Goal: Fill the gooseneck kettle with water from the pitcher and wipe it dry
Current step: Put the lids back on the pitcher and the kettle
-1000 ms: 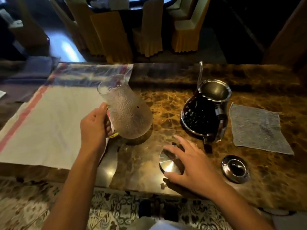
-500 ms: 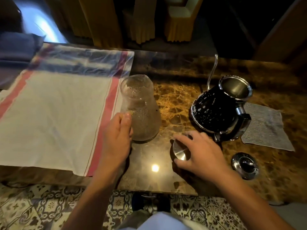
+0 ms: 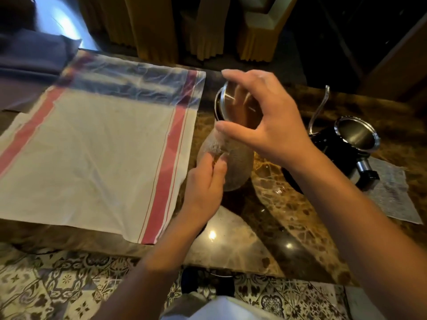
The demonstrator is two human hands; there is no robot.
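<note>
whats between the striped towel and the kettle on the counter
In the head view, the textured glass pitcher stands between the striped towel and the black gooseneck kettle, with marble counter around it.

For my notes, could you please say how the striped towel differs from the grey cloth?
The striped towel is larger, white with red stripes, and lies left of the pitcher; the grey cloth is smaller, plain, and partly under the kettle. Both lie flat on the marble counter.
</note>
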